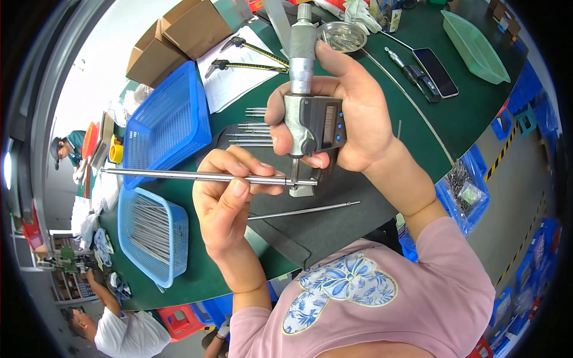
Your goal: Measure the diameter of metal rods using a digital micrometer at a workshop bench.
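We find the picture bright overall, with fairly even light across the green table (pixel 453 128) and only soft shading under the fingers. At the upper left of the frame the pale background (pixel 89 74) washes out to near white, and a glaring light (pixel 8 170) sits at the far left rim. Thin highlights run along the steel rod (pixel 179 175), which we see crisply, as we do the micrometer (pixel 299 119) near the centre. Toward the rim, detail softens, and the person in white (pixel 131 335) at lower left looks smeared. Fisheye distortion bows the table's edges, and the corners fall to black.
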Motion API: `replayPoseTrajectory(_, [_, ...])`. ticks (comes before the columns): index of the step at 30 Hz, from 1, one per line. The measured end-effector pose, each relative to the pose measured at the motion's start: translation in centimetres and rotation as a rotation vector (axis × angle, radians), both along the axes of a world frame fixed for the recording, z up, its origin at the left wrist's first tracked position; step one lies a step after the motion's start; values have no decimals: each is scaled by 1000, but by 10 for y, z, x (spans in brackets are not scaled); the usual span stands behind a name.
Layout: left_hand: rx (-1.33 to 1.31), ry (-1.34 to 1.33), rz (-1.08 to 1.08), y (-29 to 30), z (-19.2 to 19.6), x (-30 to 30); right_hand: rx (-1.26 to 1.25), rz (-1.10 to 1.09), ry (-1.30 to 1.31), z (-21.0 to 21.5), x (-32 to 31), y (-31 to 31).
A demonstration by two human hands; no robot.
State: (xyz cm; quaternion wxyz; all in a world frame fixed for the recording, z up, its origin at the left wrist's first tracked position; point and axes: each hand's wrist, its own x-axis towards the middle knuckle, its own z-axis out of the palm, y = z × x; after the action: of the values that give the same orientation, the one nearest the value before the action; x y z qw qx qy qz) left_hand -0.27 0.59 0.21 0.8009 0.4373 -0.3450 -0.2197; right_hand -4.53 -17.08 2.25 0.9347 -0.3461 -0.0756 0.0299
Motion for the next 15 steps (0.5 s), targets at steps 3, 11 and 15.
replayPoseTrajectory(3, [-10,0,-6,0,0,0,12,4,-6,-1,0,0])
replayPoseTrajectory(11, [-26,-3,-7,0,0,0,-30,-7,-1,0,-1,1])
replayPoseTrajectory(15, [-29,4,-8,0,1,-1,-19,6,-49,-2,0,-1])
